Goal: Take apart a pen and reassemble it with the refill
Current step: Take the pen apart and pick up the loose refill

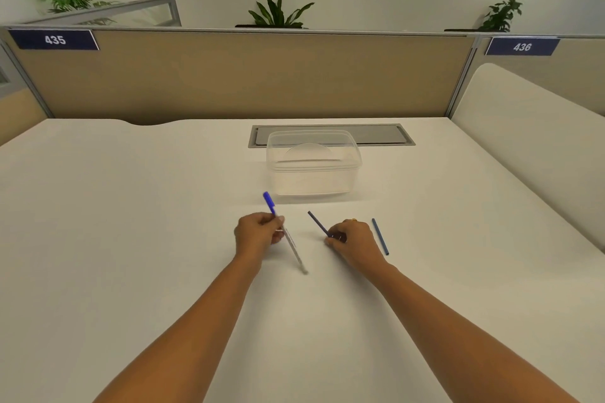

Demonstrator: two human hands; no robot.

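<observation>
We hold the pen body [288, 235] in our left hand [258, 232], fingers pinched round its upper half, just below the blue cap [269, 202]. The clear barrel slants down toward us, and its open lower end hangs at or just above the white surface [131, 239]; we cannot tell whether it touches. Our right hand [355, 239] is closed on a thin dark refill [318, 223], gripped at its near end so most of its length sticks out up and to the left. A second blue refill [380, 236] lies loose on the surface just to the right of that hand. A clear plastic container [312, 162] stands farther back, apart from both hands.

We judge all these parts very light, and the barrel stiff and smooth, so it may twist in a loose pinch; a firm hold near its middle suits it. The refill looks slender and probably bends a little, so we would grip it closer to the leading end when steering it into the barrel's narrow mouth.
</observation>
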